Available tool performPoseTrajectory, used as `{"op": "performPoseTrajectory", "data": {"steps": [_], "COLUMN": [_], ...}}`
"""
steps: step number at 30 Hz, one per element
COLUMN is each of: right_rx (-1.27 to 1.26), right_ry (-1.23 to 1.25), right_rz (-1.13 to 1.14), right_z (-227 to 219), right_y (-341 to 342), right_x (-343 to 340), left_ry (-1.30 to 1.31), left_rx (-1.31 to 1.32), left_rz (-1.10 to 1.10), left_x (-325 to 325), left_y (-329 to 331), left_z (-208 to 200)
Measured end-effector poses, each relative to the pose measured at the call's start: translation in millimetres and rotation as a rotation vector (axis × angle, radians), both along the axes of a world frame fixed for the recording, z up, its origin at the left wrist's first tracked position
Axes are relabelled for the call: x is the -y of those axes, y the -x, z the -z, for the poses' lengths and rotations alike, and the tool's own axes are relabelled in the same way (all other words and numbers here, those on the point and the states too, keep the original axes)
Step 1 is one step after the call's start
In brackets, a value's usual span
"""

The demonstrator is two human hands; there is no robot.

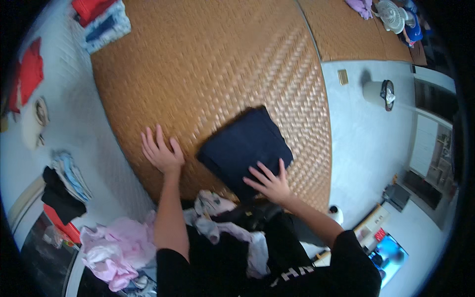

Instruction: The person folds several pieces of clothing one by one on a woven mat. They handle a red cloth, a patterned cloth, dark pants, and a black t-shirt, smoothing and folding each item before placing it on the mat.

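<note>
A folded dark navy garment (242, 143) lies on a woven straw mat (208, 64). My right hand (269, 182) rests flat on the garment's near edge, fingers spread. My left hand (161, 152) lies open on the bare mat just left of the garment, palm down, holding nothing. Between my forearms, near my body, sits a heap of loose clothes (222, 222) in white, pink and black.
Folded red and blue clothes (101, 20) lie at the mat's far left corner. More clothes (64, 185) and a pink pile (116, 247) are at the left. A white fan (393, 15) stands far right, a small round bin (378, 93) on the floor.
</note>
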State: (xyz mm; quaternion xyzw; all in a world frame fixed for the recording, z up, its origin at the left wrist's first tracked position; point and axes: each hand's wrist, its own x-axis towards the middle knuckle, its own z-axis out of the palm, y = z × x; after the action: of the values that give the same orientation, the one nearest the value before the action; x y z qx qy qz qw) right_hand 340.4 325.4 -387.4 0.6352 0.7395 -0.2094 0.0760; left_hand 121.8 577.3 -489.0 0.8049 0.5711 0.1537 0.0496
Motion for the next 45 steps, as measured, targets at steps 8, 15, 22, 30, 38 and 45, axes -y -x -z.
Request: {"op": "performPoseTrajectory", "data": {"steps": [8,15,22,30,38,45], "right_rx": [0.001,0.003,0.002,0.098,0.026,0.138], "right_ry": [-0.227,-0.356,-0.379,-0.430,-0.550,-0.639], "right_rz": [0.042,0.092,0.097,0.003,0.102,0.112], "right_z": [19,21,25,31,33,32], "right_y": [3,-13,-44,-80,-68,-56], "right_x": [-29,-117,-259,-430,-431,-411], "left_ry": [-0.004,-0.033,0.072,0.118,0.096,0.124], "left_rx": [-0.005,0.000,-0.010,-0.008,0.011,0.012], "left_rz": [-0.008,-0.010,-0.029,-0.020,-0.035,-0.031], "left_x": [2,-3,6,7,2,7], "left_y": [6,4,10,15,15,12], "left_z": [0,-2,2,5,6,7]}}
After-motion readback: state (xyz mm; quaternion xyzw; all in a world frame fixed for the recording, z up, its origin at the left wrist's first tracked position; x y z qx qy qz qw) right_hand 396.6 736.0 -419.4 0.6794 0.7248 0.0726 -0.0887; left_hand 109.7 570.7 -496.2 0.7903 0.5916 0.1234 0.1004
